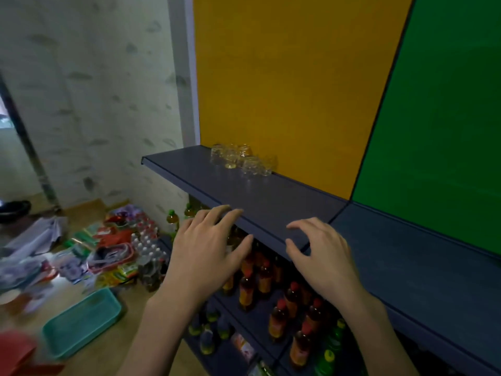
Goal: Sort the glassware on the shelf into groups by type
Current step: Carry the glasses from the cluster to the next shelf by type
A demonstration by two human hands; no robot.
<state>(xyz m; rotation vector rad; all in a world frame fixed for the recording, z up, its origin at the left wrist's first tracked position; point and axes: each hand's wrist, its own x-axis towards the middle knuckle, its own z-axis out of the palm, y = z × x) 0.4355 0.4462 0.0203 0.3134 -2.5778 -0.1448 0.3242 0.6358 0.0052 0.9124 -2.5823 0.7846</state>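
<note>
Both hands empty at the shelf edge, glasses at the back.
Head view: left hand (208,251) and right hand (322,253) were spread open, holding nothing, at the front lip of the blue shelf (271,202). The cluster of clear glasses (242,159) stood against the yellow panel (284,85), well apart from both hands.

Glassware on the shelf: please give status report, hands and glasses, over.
Left hand and right hand open, empty, at the shelf front edge. Glasses clustered at the back, against the yellow panel, untouched. Nothing between hands and glasses.
</note>
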